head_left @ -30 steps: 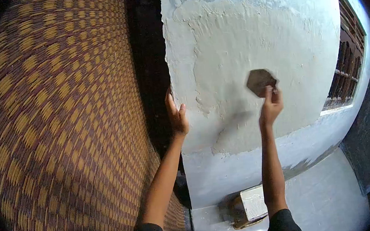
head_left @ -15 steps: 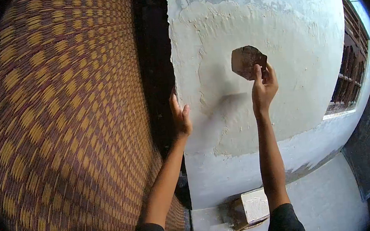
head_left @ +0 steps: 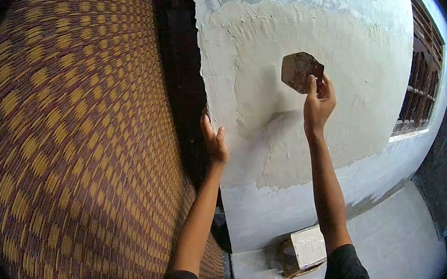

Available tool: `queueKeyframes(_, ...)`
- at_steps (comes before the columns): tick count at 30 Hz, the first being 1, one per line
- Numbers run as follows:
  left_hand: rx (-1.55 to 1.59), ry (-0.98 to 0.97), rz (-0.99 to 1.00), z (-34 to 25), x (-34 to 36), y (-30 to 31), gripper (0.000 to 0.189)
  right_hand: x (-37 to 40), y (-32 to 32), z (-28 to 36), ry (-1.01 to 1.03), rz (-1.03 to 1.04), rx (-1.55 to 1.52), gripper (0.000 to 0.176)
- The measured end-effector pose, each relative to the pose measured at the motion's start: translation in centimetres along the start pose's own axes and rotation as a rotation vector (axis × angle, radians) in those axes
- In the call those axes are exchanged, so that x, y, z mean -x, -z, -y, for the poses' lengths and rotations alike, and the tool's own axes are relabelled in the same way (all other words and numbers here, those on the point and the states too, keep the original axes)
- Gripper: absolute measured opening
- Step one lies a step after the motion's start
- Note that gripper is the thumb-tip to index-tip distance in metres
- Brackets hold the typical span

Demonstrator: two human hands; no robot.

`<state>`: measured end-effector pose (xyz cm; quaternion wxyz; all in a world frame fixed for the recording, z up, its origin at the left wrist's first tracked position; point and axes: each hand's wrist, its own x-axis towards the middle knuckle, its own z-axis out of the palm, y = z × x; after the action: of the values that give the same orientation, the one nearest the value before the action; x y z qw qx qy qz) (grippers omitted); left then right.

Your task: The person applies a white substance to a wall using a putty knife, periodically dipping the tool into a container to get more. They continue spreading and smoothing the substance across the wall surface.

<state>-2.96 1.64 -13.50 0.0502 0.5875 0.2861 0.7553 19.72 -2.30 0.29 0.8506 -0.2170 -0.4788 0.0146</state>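
In my right hand (head_left: 318, 106) is a flat, dark brown scraper (head_left: 298, 72) with angled corners, pinched at its lower right corner between thumb and fingers. It overlaps a wide patch of pale, wet-looking plaster (head_left: 364, 88) on the wall, and shadows fall to its left and below. My left hand (head_left: 216, 143) grips the wall edge (head_left: 209, 100), thumb on the front face and fingers wrapped round the side, partly hidden. Ridges and lumps run along the border of the plaster patch.
Left of a dark gap stands a yellow-and-brown woven mat (head_left: 84, 142). Below by my right forearm, a container (head_left: 309, 247) with a white, textured top sits on the pale floor (head_left: 389, 236). A barred window (head_left: 422, 82) opens in the wall at right.
My right hand and the scraper have shifted slightly right and up across the plaster. My left hand stays on the wall edge, while the view has moved a little.
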Motion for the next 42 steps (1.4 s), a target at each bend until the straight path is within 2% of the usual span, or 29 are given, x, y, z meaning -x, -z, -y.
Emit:
queueKeyframes(1,0.008,-0.002,0.009,-0.6,-0.2,0.0,0.071,0.4,0.5,-0.1,0.000,0.029,0.003,0.021)
queueKeyframes(3,0.016,-0.009,0.005,-0.6,-0.2,-0.1,0.071,3.6,1.4,-2.5,0.059,0.241,0.192,0.020)
queueKeyframes(5,0.023,-0.016,0.002,-0.5,-0.3,-0.1,0.071,7.3,1.9,-1.5,0.269,0.519,0.270,0.025)
queueKeyframes(7,0.048,-0.039,-0.004,-0.5,-0.4,-0.2,0.071,9.4,2.6,-3.1,0.399,0.637,0.442,0.032)
queueKeyframes(8,0.048,-0.042,-0.003,-0.4,-0.4,-0.2,0.071,9.2,3.1,-4.2,0.409,0.560,0.427,0.030)
queueKeyframes(11,0.002,-0.039,-0.014,-0.3,-0.2,-0.2,0.070,5.9,5.0,-5.4,-0.018,0.176,0.404,0.027)
queueKeyframes(12,0.003,-0.040,-0.010,-0.3,-0.2,-0.1,0.070,4.6,5.3,-4.8,-0.098,0.040,0.170,0.028)
queueKeyframes(13,0.004,-0.040,-0.006,-0.3,-0.1,-0.1,0.070,3.6,5.9,-3.9,-0.159,-0.077,0.121,0.026)
queueKeyframes(15,0.007,-0.020,-0.013,0.0,0.1,-0.2,0.070,3.1,6.4,-3.1,-0.160,-0.179,0.020,0.024)
queueKeyframes(16,0.011,-0.001,-0.018,0.1,0.1,-0.3,0.071,4.0,6.1,-2.9,-0.166,-0.167,0.005,0.021)
queueKeyframes(17,0.013,-0.002,-0.015,0.2,0.0,-0.3,0.071,5.5,6.6,-3.7,-0.136,0.023,0.085,0.021)
queueKeyframes(18,0.025,-0.027,-0.003,0.4,-0.1,-0.3,0.071,7.7,6.2,-5.4,-0.080,0.109,0.141,0.020)
queueKeyframes(20,0.040,-0.047,0.012,0.7,-0.2,-0.3,0.072,11.4,5.0,-3.4,0.111,0.396,0.285,0.024)
queueKeyframes(21,0.029,-0.054,0.002,0.8,-0.1,-0.3,0.072,13.0,4.7,-3.6,0.127,0.501,0.294,0.028)
queueKeyframes(23,0.016,-0.059,-0.005,0.9,0.2,-0.2,0.072,12.9,4.4,-4.4,0.234,0.519,0.351,0.027)
queueKeyframes(25,0.006,0.006,-0.017,0.7,0.3,-0.1,0.072,10.4,5.0,-5.8,0.046,0.232,0.404,0.024)
queueKeyframes(26,0.003,0.003,-0.021,0.5,0.1,-0.1,0.072,8.9,5.3,-5.2,-0.086,0.068,0.302,0.022)
queueKeyframes(27,0.007,-0.052,0.003,0.3,-0.2,0.0,0.072,7.4,5.8,-5.5,-0.243,-0.085,0.075,0.025)
queueKeyframes(29,0.009,-0.112,0.024,0.3,-0.4,0.0,0.073,6.4,6.9,-4.6,-0.253,-0.248,0.048,0.026)
queueKeyframes(31,-0.029,-0.099,0.001,0.6,-0.1,-0.3,0.072,7.8,6.2,-4.0,-0.257,-0.107,-0.002,0.026)
queueKeyframes(32,-0.028,-0.099,0.003,0.6,0.0,-0.3,0.072,9.3,6.5,-6.0,-0.185,0.053,0.141,0.024)
queueKeyframes(33,-0.001,-0.053,-0.015,0.5,0.2,-0.4,0.072,10.6,5.5,-5.1,-0.058,0.155,0.150,0.024)
queueKeyframes(35,0.024,0.000,-0.026,0.6,0.7,-0.4,0.072,12.3,4.0,-2.9,0.003,0.373,0.286,0.025)
queueKeyframes(38,-0.038,0.030,-0.034,0.8,0.8,-0.1,0.071,10.2,3.6,-3.7,0.001,0.306,0.372,0.028)
queueKeyframes(39,-0.018,0.016,-0.012,0.4,0.6,0.0,0.071,8.7,3.7,-3.3,-0.064,0.180,0.362,0.026)
queueKeyframes(41,-0.004,-0.004,-0.001,-0.3,0.3,0.1,0.071,6.2,5.0,-5.4,-0.243,-0.057,0.083,0.027)
queueKeyframes(42,-0.033,-0.004,0.005,-0.5,0.2,0.1,0.071,5.4,4.7,-3.8,-0.247,-0.097,-0.035,0.027)
